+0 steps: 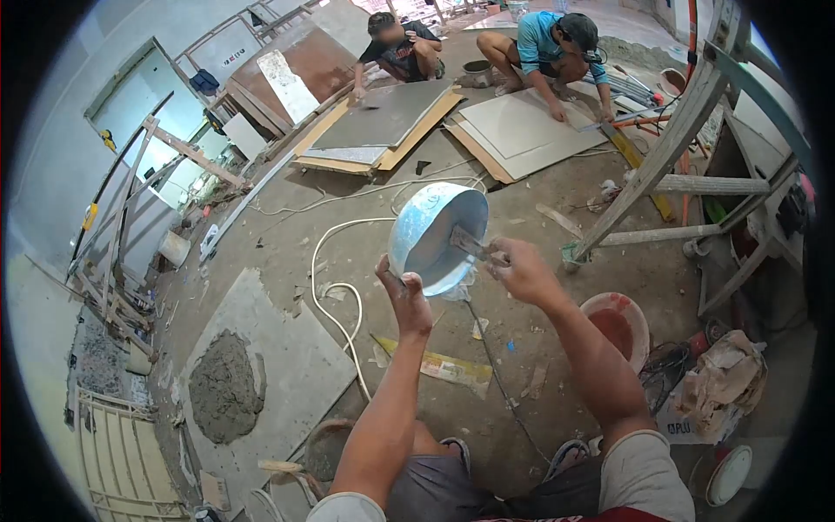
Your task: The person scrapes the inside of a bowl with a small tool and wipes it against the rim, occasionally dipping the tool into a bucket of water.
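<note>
A light-blue bowl, smeared with white, is held up and tilted on its side, its mouth facing right. Its lower left side rests in my left hand, thumb and fingers spread against the outer wall. My right hand grips a putty knife by its handle, with the blade reaching inside the bowl close to the inner wall. Pale residue coats the inside of the bowl. Below them, a yellow strip lies on the dirty floor between my forearms.
Left of me, a mound of wet mortar sits on a grey board. A white hose curls across the floor. To my right stand a reddish basin and a wooden ladder. Ahead, two people crouch by large tiles.
</note>
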### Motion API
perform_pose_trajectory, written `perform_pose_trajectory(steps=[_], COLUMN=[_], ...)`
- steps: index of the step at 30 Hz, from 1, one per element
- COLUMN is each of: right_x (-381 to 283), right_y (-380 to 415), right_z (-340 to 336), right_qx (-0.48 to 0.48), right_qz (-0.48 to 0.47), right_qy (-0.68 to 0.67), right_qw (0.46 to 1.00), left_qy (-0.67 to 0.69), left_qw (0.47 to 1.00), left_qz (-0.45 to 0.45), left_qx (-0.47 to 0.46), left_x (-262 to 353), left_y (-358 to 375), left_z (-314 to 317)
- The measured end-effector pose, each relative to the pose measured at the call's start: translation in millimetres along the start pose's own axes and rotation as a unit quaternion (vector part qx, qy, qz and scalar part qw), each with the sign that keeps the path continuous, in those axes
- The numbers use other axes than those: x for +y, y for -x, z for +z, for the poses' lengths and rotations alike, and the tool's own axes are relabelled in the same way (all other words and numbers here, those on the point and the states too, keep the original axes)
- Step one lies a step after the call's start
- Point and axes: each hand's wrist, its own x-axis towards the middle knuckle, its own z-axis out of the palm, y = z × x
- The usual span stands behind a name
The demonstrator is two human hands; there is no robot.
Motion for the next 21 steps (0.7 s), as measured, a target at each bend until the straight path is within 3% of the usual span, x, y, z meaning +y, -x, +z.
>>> perform_pose_trajectory(steps=[2, 4, 8, 10, 14, 16, 21], right_x=[-1, -4, 3, -8, -9, -11, -4], right_y=[3, 4, 2, 2, 6, 8, 7], right_z=[5, 7, 8, -3, 14, 20, 21], right_qx=[0.023, -0.044, -0.068, -0.019, -0.003, -0.002, -0.03], right_qz=[-0.036, 0.02, 0.051, 0.044, -0.002, 0.026, 0.026], right_qy=[0.013, -0.03, -0.064, 0.027, 0.075, -0.011, -0.027], right_qw=[0.999, 0.998, 0.994, 0.998, 0.997, 1.0, 0.999], left_qy=[-0.008, -0.002, -0.003, 0.007, 0.03, 0.028, 0.031], left_qw=[1.0, 1.0, 0.999, 1.0, 0.999, 1.0, 1.0], left_qz=[0.022, 0.021, 0.034, 0.022, 0.02, 0.009, -0.006], left_qx=[-0.013, -0.011, -0.003, -0.005, -0.019, -0.01, 0.003], left_x=[-6, -5, -2, -3, -16, -4, -7], left_y=[-1, -1, -1, -1, -1, 0, 2], left_z=[1, 2, 1, 2, 4, 6, 7])
